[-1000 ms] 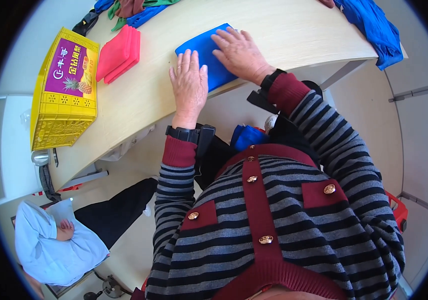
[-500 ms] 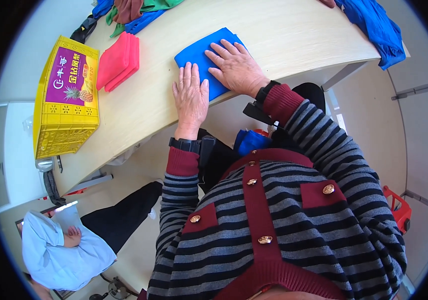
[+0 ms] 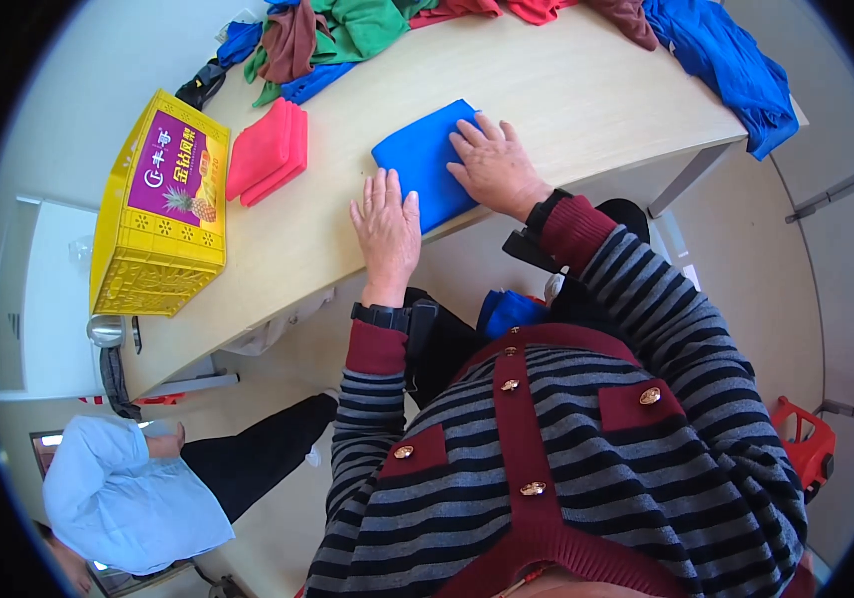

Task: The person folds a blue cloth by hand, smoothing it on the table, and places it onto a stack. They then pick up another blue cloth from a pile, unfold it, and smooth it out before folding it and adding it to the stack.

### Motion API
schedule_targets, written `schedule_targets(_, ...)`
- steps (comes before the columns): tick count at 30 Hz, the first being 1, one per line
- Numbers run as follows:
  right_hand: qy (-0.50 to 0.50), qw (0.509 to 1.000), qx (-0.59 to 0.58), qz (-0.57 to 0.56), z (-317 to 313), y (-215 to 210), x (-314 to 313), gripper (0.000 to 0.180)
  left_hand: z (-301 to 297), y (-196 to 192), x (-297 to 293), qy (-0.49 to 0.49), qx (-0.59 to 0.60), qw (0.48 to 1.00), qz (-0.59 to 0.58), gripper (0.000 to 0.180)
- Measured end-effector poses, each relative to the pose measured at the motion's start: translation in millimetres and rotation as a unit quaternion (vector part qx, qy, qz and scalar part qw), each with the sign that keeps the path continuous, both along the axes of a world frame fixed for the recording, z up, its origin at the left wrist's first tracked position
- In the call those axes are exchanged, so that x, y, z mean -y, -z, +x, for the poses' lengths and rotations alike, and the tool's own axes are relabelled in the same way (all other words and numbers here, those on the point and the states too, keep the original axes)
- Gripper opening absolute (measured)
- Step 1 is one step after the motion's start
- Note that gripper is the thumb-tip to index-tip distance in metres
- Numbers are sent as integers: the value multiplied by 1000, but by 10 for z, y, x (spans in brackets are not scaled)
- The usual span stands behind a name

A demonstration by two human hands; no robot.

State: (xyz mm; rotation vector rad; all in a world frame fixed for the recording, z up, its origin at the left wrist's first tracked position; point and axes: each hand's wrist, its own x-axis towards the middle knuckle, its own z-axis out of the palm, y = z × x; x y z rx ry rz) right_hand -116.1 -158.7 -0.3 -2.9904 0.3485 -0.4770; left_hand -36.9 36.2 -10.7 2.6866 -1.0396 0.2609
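Note:
A folded blue cloth [image 3: 417,149] lies flat near the front edge of the table. My left hand [image 3: 387,234] rests along its left near side, fingers straight and pointing away from me. Over the right part of the cloth, my right hand [image 3: 499,167] lies flat with its fingers spread. Neither hand grips anything. The part of the cloth under my fingers is hidden.
Folded red cloths [image 3: 268,154] are stacked at the left, beside a yellow basket [image 3: 163,269]. Crumpled green cloth [image 3: 367,28] and other coloured fabric line the far edge; blue fabric [image 3: 721,70] hangs off the right. Another person [image 3: 138,488] is at lower left.
My hands have moved slightly apart, toward the left and right sides of the blue cloth. The whole view has shifted, showing more of the far fabric. The other person's arm has moved.

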Motion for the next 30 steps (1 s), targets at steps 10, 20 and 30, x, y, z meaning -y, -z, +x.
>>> schedule_targets(10,-38,998,40,26,344,127,-23,56,280,60,481,74,-14,997,-29,62)
schedule_targets(20,-19,997,26,64,362,83,17,61,100,118,179,57,43,992,-101,55)
schedule_targets(30,-185,982,19,37,220,67,-246,62,-564,357,-865,-99,-566,661,-483,40)
